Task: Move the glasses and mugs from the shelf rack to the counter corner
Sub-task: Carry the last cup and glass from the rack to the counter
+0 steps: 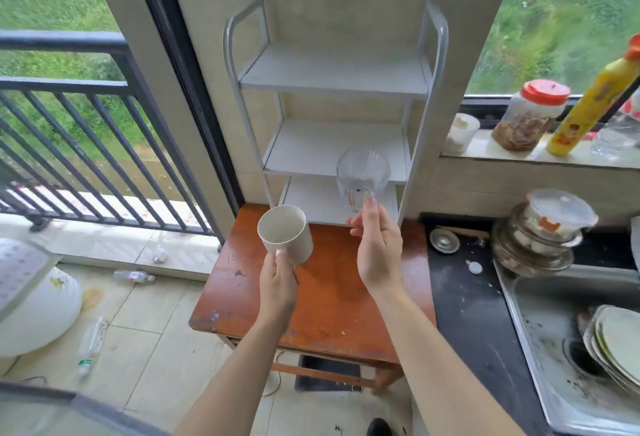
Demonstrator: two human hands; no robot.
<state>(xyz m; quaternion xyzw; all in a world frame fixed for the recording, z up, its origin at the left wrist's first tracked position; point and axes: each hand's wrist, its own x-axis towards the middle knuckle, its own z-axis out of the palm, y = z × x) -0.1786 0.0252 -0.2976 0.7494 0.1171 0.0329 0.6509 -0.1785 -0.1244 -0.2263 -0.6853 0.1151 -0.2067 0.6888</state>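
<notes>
Mugs are the only drinkware in view, one in each hand, both lifted above a reddish-brown wooden table seen from above. The left hand has its grip closed on the handle of a white mug, which tilts so its open mouth faces up and toward the camera, over the table's left half. The right hand has its grip closed on the handle of a clear ribbed glass mug, pinched between thumb and fingertips and held higher, in front of the lower shelves of a white three-tier shelf rack. That rack stands at the table's far edge against a pale wall, and its visible shelves are bare. Right of the table runs a dark counter with a small metal lid, a stack of lidded bowls and a steel sink holding plates. On the windowsill behind sit a red-lidded jar and a yellow bottle. Left of the table, a balcony railing and tiled floor with scattered plastic bottles show.
</notes>
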